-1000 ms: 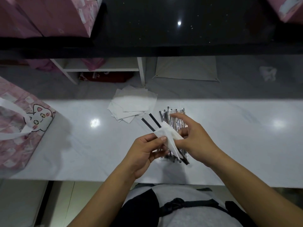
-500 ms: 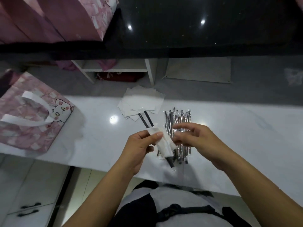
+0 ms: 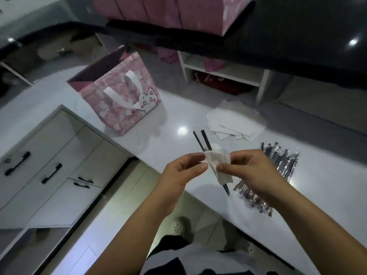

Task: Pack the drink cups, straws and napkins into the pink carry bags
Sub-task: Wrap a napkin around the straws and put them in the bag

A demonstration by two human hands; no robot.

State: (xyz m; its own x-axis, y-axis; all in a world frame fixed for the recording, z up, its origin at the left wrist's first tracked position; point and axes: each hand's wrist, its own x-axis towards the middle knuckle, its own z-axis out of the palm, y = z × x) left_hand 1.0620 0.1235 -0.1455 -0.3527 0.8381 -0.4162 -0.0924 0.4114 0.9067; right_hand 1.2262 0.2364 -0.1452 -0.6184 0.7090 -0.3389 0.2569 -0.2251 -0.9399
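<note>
Our left hand (image 3: 178, 175) and right hand (image 3: 252, 171) both pinch one napkin (image 3: 218, 162) wrapped round two black straws (image 3: 206, 139), just above the desk (image 3: 178, 114). One pink bag (image 3: 119, 108) stands far left. A napkin pile (image 3: 236, 124) and wrapped straws (image 3: 282, 167) lie right.

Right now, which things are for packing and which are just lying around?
For the job: pink carry bag, napkin stack, wrapped straws, black straws and napkin between left hand and right hand.
Just lying about: white cabinet, white shelf, red package.

light: dim, cool | glare: bright spots on white counter (image 3: 182, 131) | edges: wide-angle bending | focus: slightly soft
</note>
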